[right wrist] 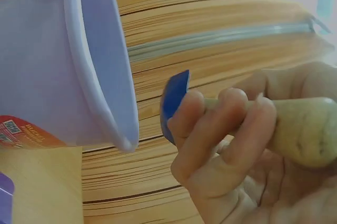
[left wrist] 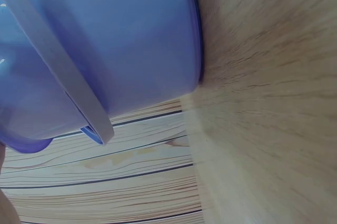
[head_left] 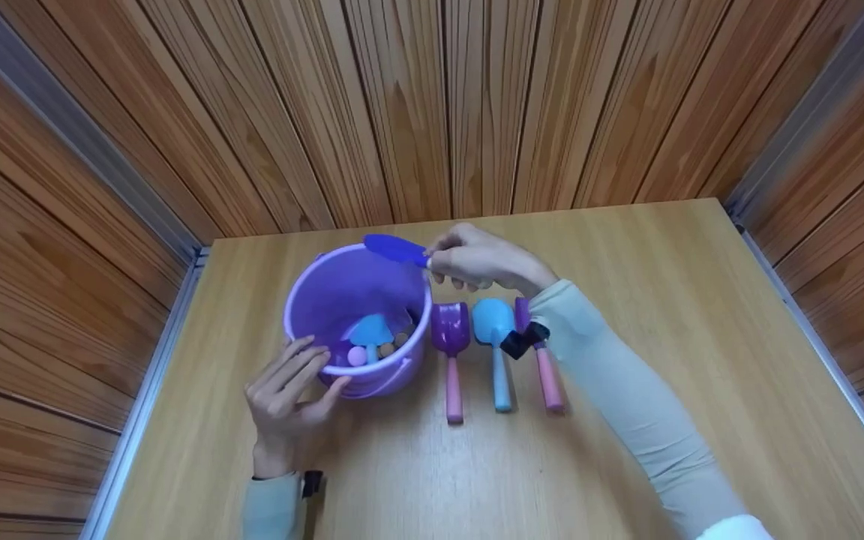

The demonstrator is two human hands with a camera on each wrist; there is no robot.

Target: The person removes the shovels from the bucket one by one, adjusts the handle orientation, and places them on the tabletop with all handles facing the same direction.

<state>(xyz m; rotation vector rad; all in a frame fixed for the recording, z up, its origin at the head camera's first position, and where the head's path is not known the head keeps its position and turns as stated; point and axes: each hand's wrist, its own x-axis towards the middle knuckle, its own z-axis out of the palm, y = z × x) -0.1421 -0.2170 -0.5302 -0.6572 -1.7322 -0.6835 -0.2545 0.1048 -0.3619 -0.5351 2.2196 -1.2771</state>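
Observation:
My right hand (head_left: 477, 259) grips the wooden handle (right wrist: 305, 129) of a small toy shovel with a dark blue blade (head_left: 394, 248). That blade hangs over the far right rim of a purple bucket (head_left: 293, 307). At the near left rim, my left hand (head_left: 286, 394) holds the bucket, fingers over the edge and thumb outside. Inside the bucket lie a light blue toy shovel (head_left: 370, 330), a pink round end (head_left: 357, 355) and some brownish pieces (head_left: 400, 339), partly hidden by the wall. The left wrist view mostly shows the bucket's side (left wrist: 131, 39) and its handle (left wrist: 68, 76).
Right of the bucket, a purple scoop with a pink handle (head_left: 454, 390), a light blue shovel (head_left: 502, 382) and another pink-handled tool (head_left: 550, 382) lie side by side on the wooden table (head_left: 664, 300). My right forearm passes above the last one. Wood-panelled walls (head_left: 417, 112) stand around the table.

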